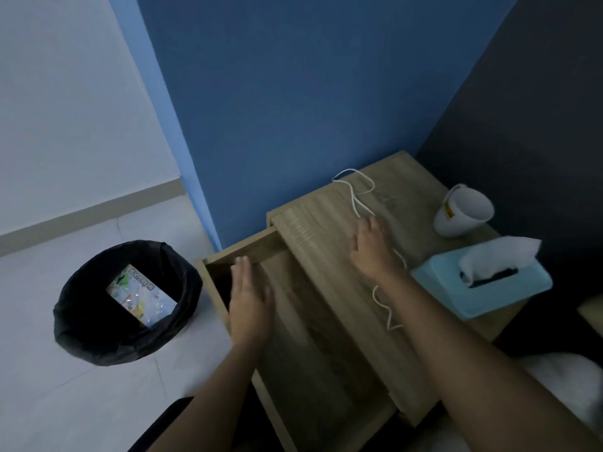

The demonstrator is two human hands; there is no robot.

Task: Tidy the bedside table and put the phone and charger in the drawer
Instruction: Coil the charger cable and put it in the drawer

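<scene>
The wooden bedside table (329, 230) has its top drawer (303, 321) pulled out. My left hand (249, 301) hovers flat over the drawer's left side with its fingers apart. A dark shape (223, 282), possibly the phone, lies in the drawer beside that hand. A white charger cable (354, 190) snakes across the tabletop from the back toward the front. My right hand (372, 246) lies palm down on the cable's middle, fingertips touching it, with no clear grip. The cable's other end (390, 316) shows beside my right forearm.
A white mug (463, 212) stands at the table's back right. In front of it sits a light blue tissue box (489, 288). A black-lined bin (127, 305) holding a wrapper stands on the floor to the left. Blue wall behind.
</scene>
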